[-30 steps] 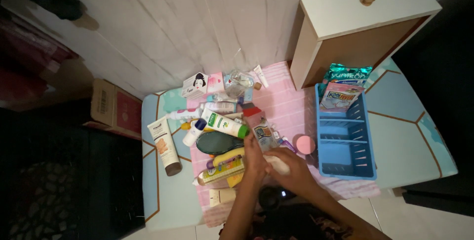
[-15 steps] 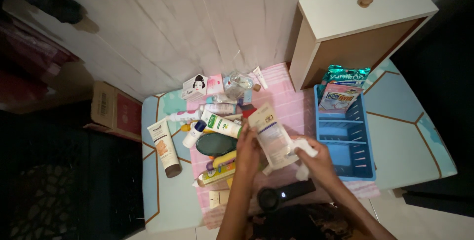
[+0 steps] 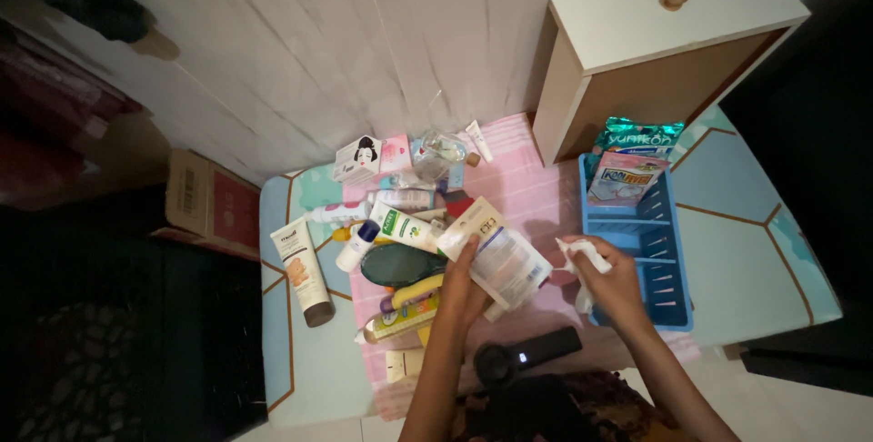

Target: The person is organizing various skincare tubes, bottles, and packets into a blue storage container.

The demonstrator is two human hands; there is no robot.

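My left hand (image 3: 462,286) is closed around a flat white tube (image 3: 496,256), soft plastic and squeezable by the look of it, held tilted above the pink striped cloth (image 3: 532,192) just beside the heap of toiletries. My right hand (image 3: 617,286) is clenched on a crumpled white tissue (image 3: 582,265), thin and limp, hovering at the near edge of the blue plastic basket (image 3: 637,265). I judge this to be a wiping step: tube in one hand, tissue in the other, slightly apart. Bringing them together calls for a steady hold on the slick tube while the tissue runs over its face. A glossy dark green oval brush (image 3: 400,263) lies left of the tube, and a matte black handheld device (image 3: 527,354) rests nearer me.
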